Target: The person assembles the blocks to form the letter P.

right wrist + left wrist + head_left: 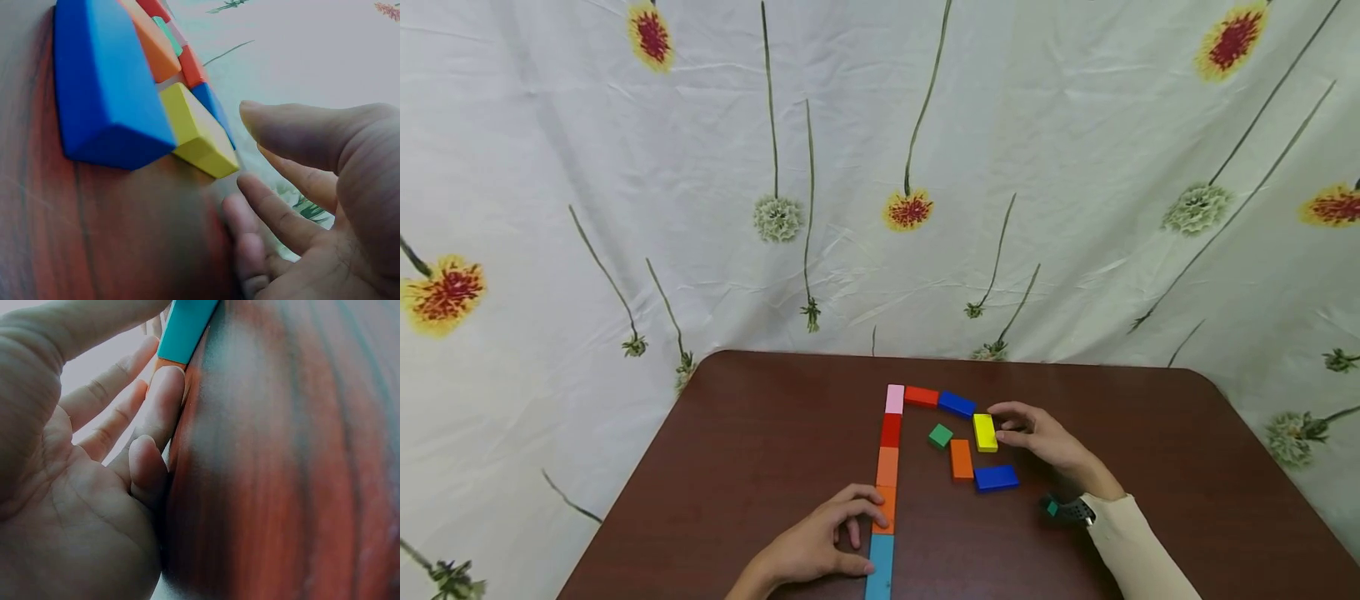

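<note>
A straight row of blocks runs away from the table's front: light blue (880,567), orange (888,518), salmon (887,467), red (891,430) and pink (895,398). My left hand (820,533) rests along its left side, fingertips at the orange block and thumb by the light blue one. From the pink end, a second red block (921,397), a blue block (957,404) and a yellow block (985,433) curve rightward. My right hand (1045,437) is beside the yellow block, fingers loosely bent; the right wrist view shows a gap between them.
Inside the curve lie a small green block (940,436), an orange block (961,460) and another blue block (996,478). The dark brown table (760,433) ends at a white flowered cloth (850,275) behind. The right wrist wears a black strap (1075,510).
</note>
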Available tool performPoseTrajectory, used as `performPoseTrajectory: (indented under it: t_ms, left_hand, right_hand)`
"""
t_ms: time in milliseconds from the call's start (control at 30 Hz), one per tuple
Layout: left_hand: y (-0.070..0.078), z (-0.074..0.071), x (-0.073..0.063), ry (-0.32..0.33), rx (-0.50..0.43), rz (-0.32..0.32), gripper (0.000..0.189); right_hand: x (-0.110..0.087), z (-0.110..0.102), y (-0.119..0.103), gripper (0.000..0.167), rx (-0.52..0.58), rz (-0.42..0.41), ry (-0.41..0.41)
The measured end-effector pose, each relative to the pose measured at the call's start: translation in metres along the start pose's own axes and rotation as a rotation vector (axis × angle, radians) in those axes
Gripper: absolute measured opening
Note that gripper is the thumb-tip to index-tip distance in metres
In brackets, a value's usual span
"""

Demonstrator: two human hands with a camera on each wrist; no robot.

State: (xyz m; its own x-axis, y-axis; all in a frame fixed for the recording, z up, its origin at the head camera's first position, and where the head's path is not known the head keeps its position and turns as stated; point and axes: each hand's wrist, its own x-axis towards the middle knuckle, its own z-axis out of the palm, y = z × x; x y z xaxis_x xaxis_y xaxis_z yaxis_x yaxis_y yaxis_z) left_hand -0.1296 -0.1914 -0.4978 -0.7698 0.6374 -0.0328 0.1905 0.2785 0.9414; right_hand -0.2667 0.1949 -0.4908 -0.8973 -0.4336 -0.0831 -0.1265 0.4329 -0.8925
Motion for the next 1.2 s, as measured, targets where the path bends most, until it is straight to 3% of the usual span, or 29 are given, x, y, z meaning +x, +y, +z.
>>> performPoseTrajectory:
  t_ms: [133, 233, 400, 467, 733, 1000, 1200]
  left_hand:
    - [0.0, 0.0, 0.001, -0.002, 0.007, 0.009, 0.035]
    - [0.0, 0.0, 0.001, -0.001, 0.016, 0.018, 0.035]
    - [-0.001, 0.001, 0.002, -0.008, -0.002, 0.018, 0.035]
    - [-0.002, 0.001, 0.002, -0.01, -0.004, 0.013, 0.035]
    - [-0.003, 0.0, 0.002, -0.012, -0.007, 0.013, 0.036]
    - [-0.002, -0.001, 0.002, -0.009, -0.003, 0.012, 0.036]
    - [-0.003, -0.002, 0.002, -0.012, -0.002, 0.006, 0.036]
  right_hand:
    - [-0.002, -0.003, -0.007, 0.043, -0.028, -0.018, 0.028]
    - [-0.004, -0.003, -0.015, 0.041, -0.064, -0.076, 0.027]
    - [-0.009, 0.006, -0.029, 0.038, -0.211, -0.194, -0.014]
    - [-0.011, 0.012, -0.035, 0.038, -0.271, -0.206, -0.025]
    - [-0.021, 0.03, -0.05, 0.039, -0.322, -0.168, -0.069]
    - [-0.02, 0.038, -0.05, 0.035, -0.328, -0.189, -0.038]
    - [-0.017, 0.052, -0.052, 0.038, -0.374, -0.102, 0.046]
